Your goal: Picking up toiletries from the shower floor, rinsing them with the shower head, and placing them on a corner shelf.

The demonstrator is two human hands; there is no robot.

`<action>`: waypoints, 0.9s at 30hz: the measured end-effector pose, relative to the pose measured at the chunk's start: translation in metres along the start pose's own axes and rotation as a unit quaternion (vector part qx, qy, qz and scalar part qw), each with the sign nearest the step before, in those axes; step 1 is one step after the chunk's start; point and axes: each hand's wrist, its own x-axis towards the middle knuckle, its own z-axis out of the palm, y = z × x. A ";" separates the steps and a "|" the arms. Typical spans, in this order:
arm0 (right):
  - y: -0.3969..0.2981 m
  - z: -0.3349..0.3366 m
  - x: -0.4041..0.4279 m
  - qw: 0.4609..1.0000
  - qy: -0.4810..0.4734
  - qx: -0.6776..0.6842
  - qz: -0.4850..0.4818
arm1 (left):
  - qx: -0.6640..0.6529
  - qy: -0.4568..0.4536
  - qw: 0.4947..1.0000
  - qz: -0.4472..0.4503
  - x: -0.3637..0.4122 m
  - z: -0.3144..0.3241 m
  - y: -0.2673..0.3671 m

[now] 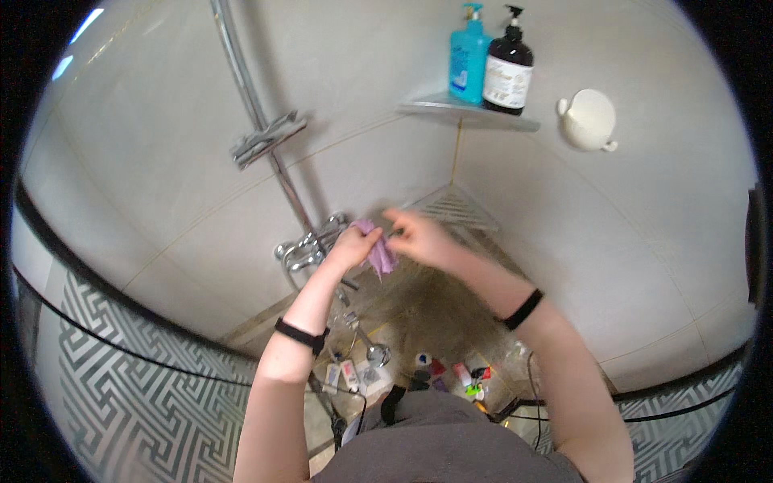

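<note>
My left hand [356,246] is closed on a crumpled pink-purple cloth [381,258], which hangs down beside the chrome shower mixer tap [305,252]. Water seems to drip from the cloth's lower end. Just to the right of it, my right hand [416,236] is raised with the index finger stretched out and the other fingers curled; it is blurred, and whether it holds anything cannot be told. Below both hands lies the wet shower floor [416,308]. A black band circles each forearm.
A glass corner shelf [435,106] holds a blue pump bottle [468,63] and a black one [508,75]. A white holder [589,121] is on the right wall. A hand shower [378,355] hangs low; small bottles and packets [464,374] lie near my feet. A curved dark rail runs behind.
</note>
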 end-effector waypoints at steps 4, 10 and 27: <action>0.024 0.071 0.035 0.993 0.073 0.094 -0.027 | 0.011 0.191 0.981 0.006 0.002 -0.003 -0.011; 0.019 0.094 0.095 0.931 0.182 0.296 0.108 | -0.015 0.174 0.983 0.066 -0.025 -0.038 0.019; 0.052 0.093 0.094 0.893 0.110 0.380 0.216 | -0.015 0.231 0.957 0.177 -0.067 0.029 -0.022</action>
